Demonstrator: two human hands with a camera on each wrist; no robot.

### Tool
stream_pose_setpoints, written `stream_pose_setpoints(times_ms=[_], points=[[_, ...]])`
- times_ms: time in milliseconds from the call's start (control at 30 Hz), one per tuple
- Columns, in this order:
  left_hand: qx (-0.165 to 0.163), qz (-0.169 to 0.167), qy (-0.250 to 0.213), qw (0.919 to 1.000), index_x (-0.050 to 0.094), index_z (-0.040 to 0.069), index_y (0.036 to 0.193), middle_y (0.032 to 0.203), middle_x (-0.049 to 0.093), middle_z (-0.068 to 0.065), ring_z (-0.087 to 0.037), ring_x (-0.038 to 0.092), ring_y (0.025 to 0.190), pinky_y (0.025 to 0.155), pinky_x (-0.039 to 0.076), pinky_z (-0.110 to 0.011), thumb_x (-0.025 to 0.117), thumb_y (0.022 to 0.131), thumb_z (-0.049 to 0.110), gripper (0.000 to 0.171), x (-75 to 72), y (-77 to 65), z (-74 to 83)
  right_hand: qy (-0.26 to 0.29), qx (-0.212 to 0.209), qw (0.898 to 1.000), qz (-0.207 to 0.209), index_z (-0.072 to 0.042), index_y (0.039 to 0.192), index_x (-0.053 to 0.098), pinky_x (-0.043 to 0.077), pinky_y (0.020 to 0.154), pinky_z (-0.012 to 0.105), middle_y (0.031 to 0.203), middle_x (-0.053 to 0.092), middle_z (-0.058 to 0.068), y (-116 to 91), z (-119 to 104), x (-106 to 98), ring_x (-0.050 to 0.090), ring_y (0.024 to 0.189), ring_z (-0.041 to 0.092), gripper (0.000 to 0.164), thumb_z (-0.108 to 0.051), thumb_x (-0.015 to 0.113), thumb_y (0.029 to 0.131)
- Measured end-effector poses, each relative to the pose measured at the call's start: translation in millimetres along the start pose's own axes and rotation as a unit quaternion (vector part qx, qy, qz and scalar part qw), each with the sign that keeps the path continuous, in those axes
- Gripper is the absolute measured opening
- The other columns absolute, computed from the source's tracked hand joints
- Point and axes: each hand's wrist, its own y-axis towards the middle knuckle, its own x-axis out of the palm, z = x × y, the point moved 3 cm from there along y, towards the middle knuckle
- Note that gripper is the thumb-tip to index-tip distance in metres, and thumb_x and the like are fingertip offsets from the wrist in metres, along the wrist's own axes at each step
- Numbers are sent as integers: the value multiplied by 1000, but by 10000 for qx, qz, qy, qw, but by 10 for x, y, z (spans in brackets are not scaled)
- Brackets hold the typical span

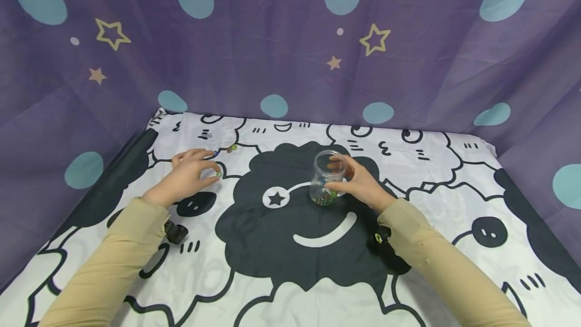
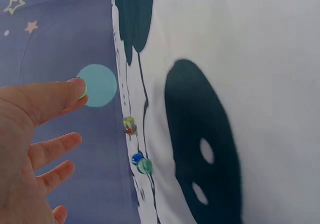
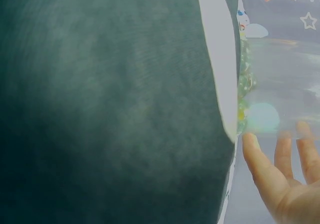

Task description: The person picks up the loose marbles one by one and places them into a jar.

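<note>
My left hand (image 1: 188, 175) pinches a small green marble (image 1: 219, 174) between thumb and index finger, a little above the cloth. In the left wrist view only a thin green edge of that marble shows at the fingertips. Beyond the hand several marbles (image 2: 130, 125) lie on the cloth, one of them blue (image 2: 137, 158) and one pale green (image 2: 144, 165). My right hand (image 1: 360, 183) holds a clear jar (image 1: 317, 185) from its right side, thumb in front and fingers behind. The jar stands upright, its top uncovered, with several coloured marbles (image 3: 244, 83) at the bottom.
A white cloth (image 1: 254, 312) with black cartoon shapes covers the table. Behind it and at the sides hangs a purple curtain (image 1: 272, 39) with stars and blue ovals. Both wrists carry small black devices (image 1: 176, 232) close above the cloth.
</note>
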Motion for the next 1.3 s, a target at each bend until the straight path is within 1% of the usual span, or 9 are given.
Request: stream_pose_setpoints(times_ms=[200, 367, 467, 700, 833, 1067, 1300], points=[[148, 37, 12, 9999, 70, 13, 97, 139, 45, -24, -45, 29, 131, 97, 13, -66, 71, 84, 17, 13, -31, 36, 97, 36, 28, 10000, -19, -12, 144, 36, 46, 94, 45, 141, 44, 10, 4, 14, -6, 46, 125, 32, 74, -19, 75, 81], [252, 95, 51, 9996, 70, 13, 96, 138, 46, -22, -44, 31, 130, 96, 15, -66, 72, 83, 18, 14, -59, 66, 177, 76, 67, 9999, -55, -11, 144, 35, 48, 91, 42, 141, 45, 10, 9, 18, -4, 46, 125, 33, 75, -20, 75, 82], [303, 165, 29, 9994, 70, 13, 96, 138, 47, -20, -44, 31, 131, 97, 14, -67, 72, 84, 19, 13, -66, 82, 219, 80, 79, 9999, -77, -12, 144, 36, 49, 90, 42, 141, 44, 11, 6, 18, -3, 46, 125, 33, 74, -20, 75, 82], [445, 395, -149, 9981, 70, 12, 95, 137, 49, -19, -41, 31, 131, 98, 14, -63, 71, 84, 17, 12, -69, 144, 326, 103, 67, 9999, -69, -14, 143, 36, 46, 95, 45, 141, 44, 11, 1, 12, -7, 44, 127, 33, 73, -20, 75, 82], [509, 421, -239, 9975, 70, 11, 96, 138, 47, -20, -41, 30, 133, 100, 13, -63, 71, 84, 17, 13, -73, 182, 393, 76, 77, 9999, -71, -15, 143, 36, 45, 95, 45, 141, 44, 11, 2, 9, -5, 45, 126, 33, 73, -21, 75, 82], [643, 512, -382, 9959, 70, 12, 97, 141, 46, -18, -39, 30, 133, 102, 12, -62, 71, 85, 18, 13, -66, 270, 534, 48, 88, 9999, -92, -15, 143, 36, 45, 95, 45, 142, 43, 10, 3, -4, -7, 45, 126, 33, 73, -22, 75, 82], [927, 575, -443, 9930, 70, 13, 99, 141, 47, -16, -38, 31, 134, 102, 14, -61, 70, 86, 20, 15, -109, 359, 707, 89, 62, 9999, -99, -14, 143, 37, 47, 93, 44, 141, 43, 11, 4, 4, -7, 45, 125, 33, 72, -22, 75, 82]])
